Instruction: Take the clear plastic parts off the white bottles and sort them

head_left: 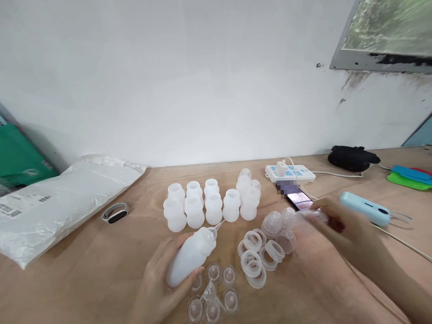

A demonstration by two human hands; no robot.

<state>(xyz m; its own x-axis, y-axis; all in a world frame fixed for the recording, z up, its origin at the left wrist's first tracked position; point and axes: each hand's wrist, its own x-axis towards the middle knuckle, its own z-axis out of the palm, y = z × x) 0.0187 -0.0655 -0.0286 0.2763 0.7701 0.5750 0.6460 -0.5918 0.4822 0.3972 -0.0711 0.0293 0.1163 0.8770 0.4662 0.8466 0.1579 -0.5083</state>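
My left hand (170, 269) is wrapped round a white baby bottle (188, 258), tilted with its top to the upper right. A clear nipple (212, 234) sits on its mouth, with a thin pale strip reaching out past it. My right hand (336, 219) is blurred, its fingers closed on what looks like a clear bottle cap (302, 219). Beside it lie several clear domed caps (271, 224) and a pile of translucent screw rings (251, 261). Several loose clear nipples (230, 301) lie near my left hand.
Several open white bottles (195, 212) stand behind, beside capped ones (249, 201). A phone (299, 199), power strip (304, 173), light blue device (364, 208) and black pouch (352, 157) lie right. A wristband (115, 213) and white plastic parcel (60, 202) lie left.
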